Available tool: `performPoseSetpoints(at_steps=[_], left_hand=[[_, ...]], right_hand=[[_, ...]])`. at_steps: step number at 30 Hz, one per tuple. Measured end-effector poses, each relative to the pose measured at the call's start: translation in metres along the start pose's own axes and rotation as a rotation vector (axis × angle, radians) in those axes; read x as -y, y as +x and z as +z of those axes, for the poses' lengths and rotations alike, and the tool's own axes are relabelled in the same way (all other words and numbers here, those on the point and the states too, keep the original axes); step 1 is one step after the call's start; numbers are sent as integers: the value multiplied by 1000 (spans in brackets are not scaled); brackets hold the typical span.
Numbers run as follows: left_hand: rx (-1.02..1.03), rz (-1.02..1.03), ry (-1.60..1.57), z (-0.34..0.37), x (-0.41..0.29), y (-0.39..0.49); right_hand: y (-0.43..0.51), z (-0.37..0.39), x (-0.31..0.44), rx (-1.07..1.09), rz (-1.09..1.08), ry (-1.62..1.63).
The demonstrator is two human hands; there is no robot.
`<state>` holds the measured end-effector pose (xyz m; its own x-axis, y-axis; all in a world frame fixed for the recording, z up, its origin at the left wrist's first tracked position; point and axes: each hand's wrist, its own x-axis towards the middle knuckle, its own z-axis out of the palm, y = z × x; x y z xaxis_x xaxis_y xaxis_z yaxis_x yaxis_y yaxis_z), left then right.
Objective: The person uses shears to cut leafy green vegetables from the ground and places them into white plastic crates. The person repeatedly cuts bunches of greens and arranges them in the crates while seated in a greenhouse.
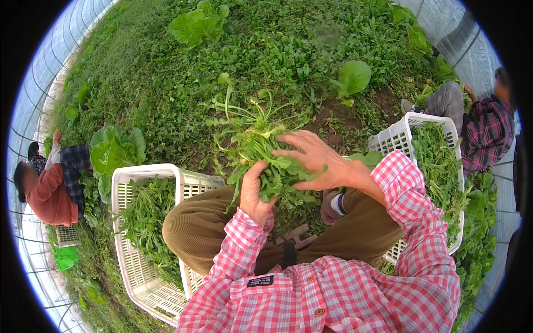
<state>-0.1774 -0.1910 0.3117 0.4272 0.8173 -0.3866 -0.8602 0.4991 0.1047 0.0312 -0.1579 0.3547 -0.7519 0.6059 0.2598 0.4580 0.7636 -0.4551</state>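
A loose bunch of leafy greens (260, 143), with pale stems and a few yellowed leaves, is held up above the gap between my knees. My left hand (255, 191) grips it from below, thumb across the stems. Against its right side lies my right hand (316, 160), fingers spread and touching the leaves; some fingertips are hidden among them. On my left stands a white plastic crate (143, 287), partly filled with similar greens (152, 224). A second white crate (391, 139) on my right holds more greens (435, 166), heaped near its rim.
Low green plants cover the ground ahead, with bare soil (337, 116) near a broad-leaved plant (354, 78). A cabbage-like plant (116, 150) grows beside the left crate. People sit at left (52, 191) and right (485, 129). Plastic tunnel walls (479, 50) curve along both sides.
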Motion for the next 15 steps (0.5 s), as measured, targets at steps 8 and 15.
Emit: performPoseSetpoints(at_steps=[8,15], left_hand=[[-16,20,71,18,7,-2],[-31,78,105,2,-9,13]], right_hand=[[3,2,12,46,-118,-172],[5,-12,3,-362,96,192]])
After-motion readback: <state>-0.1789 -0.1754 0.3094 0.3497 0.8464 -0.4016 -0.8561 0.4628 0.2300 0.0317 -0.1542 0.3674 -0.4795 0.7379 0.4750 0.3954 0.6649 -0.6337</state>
